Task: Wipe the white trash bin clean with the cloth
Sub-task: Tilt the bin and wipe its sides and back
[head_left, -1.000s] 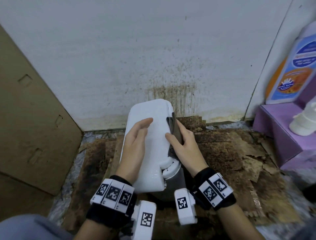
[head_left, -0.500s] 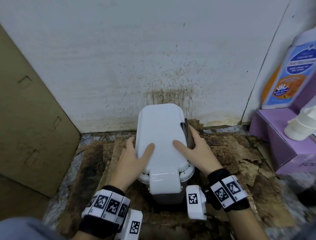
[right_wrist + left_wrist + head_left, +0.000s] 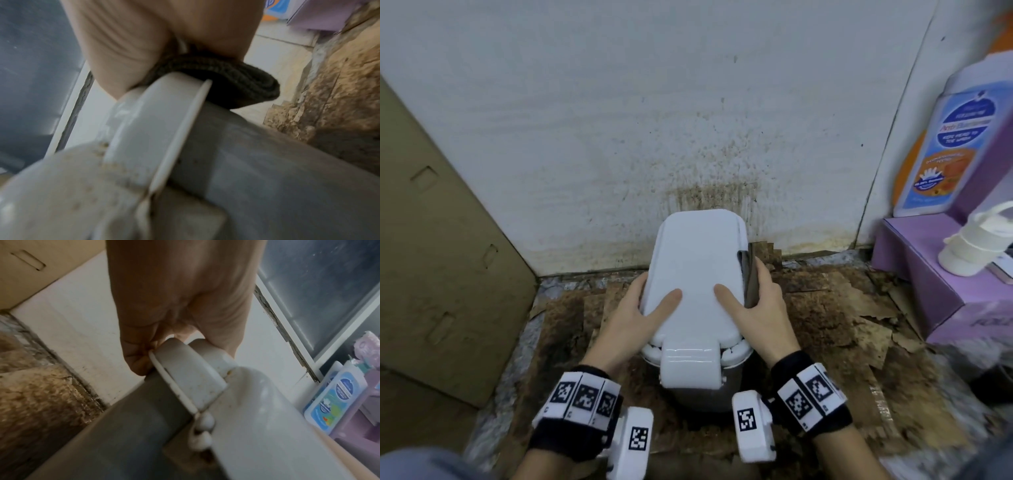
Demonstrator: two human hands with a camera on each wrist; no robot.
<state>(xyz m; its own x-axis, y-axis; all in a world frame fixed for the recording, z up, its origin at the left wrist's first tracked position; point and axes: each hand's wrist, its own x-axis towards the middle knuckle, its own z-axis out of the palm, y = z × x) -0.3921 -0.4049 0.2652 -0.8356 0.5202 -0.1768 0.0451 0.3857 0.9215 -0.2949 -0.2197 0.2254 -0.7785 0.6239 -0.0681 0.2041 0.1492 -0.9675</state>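
While hands (image 3: 698,311) grip, bin (image 3: 695,270) stands upright.

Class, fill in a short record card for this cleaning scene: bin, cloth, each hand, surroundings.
Bin: white trash bin, lid closed, standing by a stained wall
Cloth: dark cloth against the bin's right side
Left hand: left hand grips the lid's left edge
Right hand: right hand presses the cloth on the bin
Surroundings: purple box, soap bottle
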